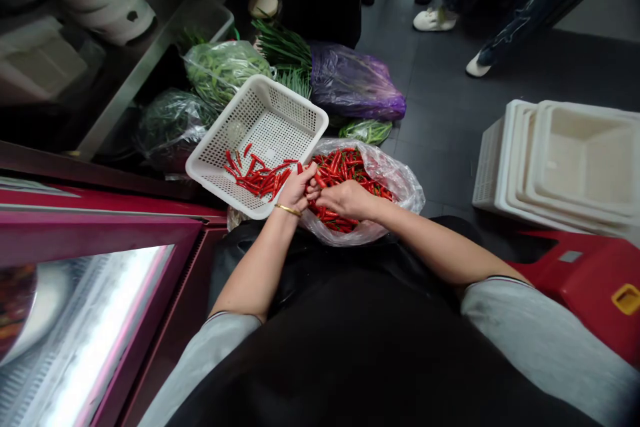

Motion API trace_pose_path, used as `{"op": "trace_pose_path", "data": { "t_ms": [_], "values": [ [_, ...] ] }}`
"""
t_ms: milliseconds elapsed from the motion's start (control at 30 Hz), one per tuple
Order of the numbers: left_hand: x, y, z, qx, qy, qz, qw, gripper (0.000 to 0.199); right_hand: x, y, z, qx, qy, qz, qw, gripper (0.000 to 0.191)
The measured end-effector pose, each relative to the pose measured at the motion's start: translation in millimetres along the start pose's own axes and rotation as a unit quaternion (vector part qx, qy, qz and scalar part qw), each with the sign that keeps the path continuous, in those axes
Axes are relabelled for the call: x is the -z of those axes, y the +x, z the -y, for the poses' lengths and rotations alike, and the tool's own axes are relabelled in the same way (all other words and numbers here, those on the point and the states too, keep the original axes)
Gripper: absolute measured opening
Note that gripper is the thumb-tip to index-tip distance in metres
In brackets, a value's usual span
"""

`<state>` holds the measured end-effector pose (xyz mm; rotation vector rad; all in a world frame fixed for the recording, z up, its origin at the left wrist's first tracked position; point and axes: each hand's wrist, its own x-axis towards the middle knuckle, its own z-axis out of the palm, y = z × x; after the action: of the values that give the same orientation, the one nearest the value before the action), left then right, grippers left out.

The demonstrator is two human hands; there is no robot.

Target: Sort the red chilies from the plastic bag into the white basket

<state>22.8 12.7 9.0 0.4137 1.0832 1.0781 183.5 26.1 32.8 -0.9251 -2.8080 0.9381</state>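
Note:
Red chili peppers [345,163] with green stems fill a clear plastic bag [407,180] in front of my lap. Beside it on the left, a white perforated basket [215,147] tilts toward me, with a pile of red chilies [260,177] at its near end. My left hand [299,187], a gold bangle at the wrist, is closed around red chilies between basket and bag. My right hand [345,200] meets it over the bag, fingers pinched at the chilies' ends. Exactly what the right fingertips grip is partly hidden.
Bagged green vegetables [227,67], green stalks [285,47] and a purple bag [355,83] lie beyond the basket. Stacked white bins [575,160] stand on the right, near a red plastic object [595,280]. A lit display case [100,320] is at left. People's legs [520,33] show at the back.

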Motion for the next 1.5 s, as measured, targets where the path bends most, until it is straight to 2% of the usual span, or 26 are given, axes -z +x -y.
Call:
{"op": "trace_pose_path", "data": {
  "t_ms": [67, 100, 167, 233, 333, 467, 567, 600, 667, 733, 800, 933, 1033, 1133, 1200, 1267, 1333, 1400, 1467, 1500],
  "values": [
    [9.7, 0, -8, 0.014, 0.008, 0.012, 1.000, 0.036, 6, 3, -1, 0.031, -0.072, 0.075, 0.994, 0.039],
    [14.7, 1, -11, 0.005, 0.011, 0.001, 1.000, 0.034, 7, 8, -4, 0.008, -0.109, 0.100, 0.989, 0.038],
    [24.2, 2, -19, -0.022, 0.008, -0.034, 0.999, 0.030, 3, 22, -13, -0.080, -0.162, 0.114, 0.977, 0.040],
    [32.1, 2, -23, -0.031, 0.007, -0.053, 0.998, 0.027, -7, 37, -22, -0.148, -0.185, 0.107, 0.966, 0.042],
    [38.4, 1, -20, -0.030, 0.046, -0.053, 0.997, 0.029, -18, 50, -35, -0.182, -0.171, 0.082, 0.965, 0.033],
    [31.4, -1, 5, -0.014, 0.195, -0.021, 0.980, 0.031, -6, 39, -50, -0.199, -0.044, 0.021, 0.979, 0.024],
    [15.2, 2, 31, 0.000, 0.265, 0.019, 0.964, 0.030, 2, 25, -48, -0.180, 0.065, -0.008, 0.982, 0.029],
    [10.0, 3, 38, 0.006, 0.264, 0.028, 0.964, 0.031, 1, 22, -45, -0.166, 0.064, -0.033, 0.983, 0.030],
    [4.0, 4, 45, 0.029, 0.246, 0.028, 0.968, 0.036, -4, 18, -38, -0.136, -0.001, -0.077, 0.988, 0.031],
    [7.2, 1, 40, 0.045, 0.249, 0.012, 0.967, 0.040, -9, 19, -33, -0.119, -0.098, -0.080, 0.985, 0.034],
    [19.6, -3, 25, 0.026, 0.280, -0.015, 0.959, 0.041, -11, 24, -31, -0.120, -0.175, -0.058, 0.975, 0.038],
    [52.9, -10, -12, -0.098, 0.314, -0.072, 0.941, 0.036, -16, 53, -26, -0.076, -0.231, -0.031, 0.970, 0.038],
    [65.6, -5, -23, -0.149, 0.351, -0.095, 0.919, 0.026, -28, 75, -20, -0.081, -0.224, 0.037, 0.970, 0.037],
    [63.3, 8, -18, -0.195, 0.441, -0.085, 0.872, 0.011, -29, 80, -22, -0.105, -0.216, 0.072, 0.968, 0.032],
    [55.9, 17, -11, -0.202, 0.499, -0.051, 0.841, 0.014, -18, 72, -28, -0.094, -0.185, 0.053, 0.977, 0.030],
    [46.1, 22, -4, -0.202, 0.525, -0.013, 0.827, 0.009, -1, 61, -38, -0.051, -0.109, 0.020, 0.993, 0.027],
    [36.9, 22, 2, -0.214, 0.489, 0.025, 0.845, 0.012, 13, 50, -49, 0.021, 0.018, -0.003, 1.000, 0.028],
    [32.1, 21, 7, -0.215, 0.405, 0.053, 0.887, 0.020, 22, 40, -61, 0.066, 0.141, -0.014, 0.988, 0.032],
    [34.8, 19, 9, -0.192, 0.331, 0.043, 0.923, 0.028, 24, 32, -71, 0.047, 0.179, 0.000, 0.983, 0.035],
    [39.2, 19, 9, -0.179, 0.309, 0.017, 0.934, 0.030, 22, 29, -74, 0.014, 0.150, 0.009, 0.989, 0.034]
  ]
}}
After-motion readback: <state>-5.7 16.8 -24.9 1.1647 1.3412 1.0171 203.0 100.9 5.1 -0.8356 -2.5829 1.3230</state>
